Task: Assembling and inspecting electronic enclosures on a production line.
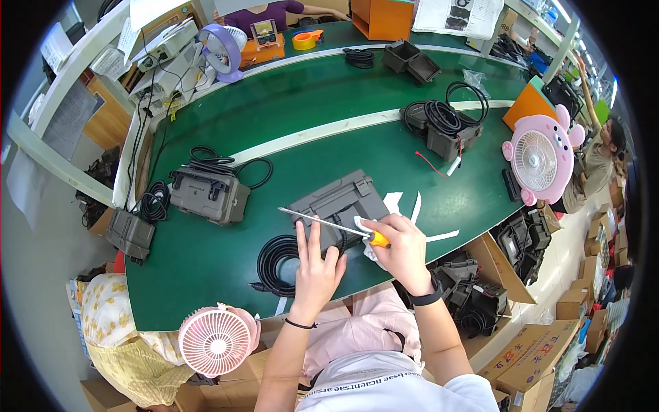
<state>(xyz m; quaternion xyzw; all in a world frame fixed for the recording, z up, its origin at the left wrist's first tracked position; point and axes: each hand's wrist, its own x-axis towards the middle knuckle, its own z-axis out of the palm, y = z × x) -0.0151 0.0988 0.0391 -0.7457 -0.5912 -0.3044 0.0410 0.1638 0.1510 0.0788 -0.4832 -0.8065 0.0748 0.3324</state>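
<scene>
A dark grey plastic case (343,196) lies on the green table in front of me. My right hand (401,253) is closed round a screwdriver (322,223) with a yellow handle, its long shaft pointing left across the case. Crumpled white tissue or cloth (371,250) is bunched at the same hand. With index and middle fingers stretched out, my left hand (317,275) rests at the near edge of the case, the fingertips close to the shaft. It holds nothing that I can see. Beside it lies a coil of black cable (276,264).
White strips (415,206) lie right of the case. Similar cases with cables stand left (209,196) and at the back right (446,134). A pink fan (535,161) stands at the right edge, another fan (218,341) at the near left. One person (264,15) is across the table.
</scene>
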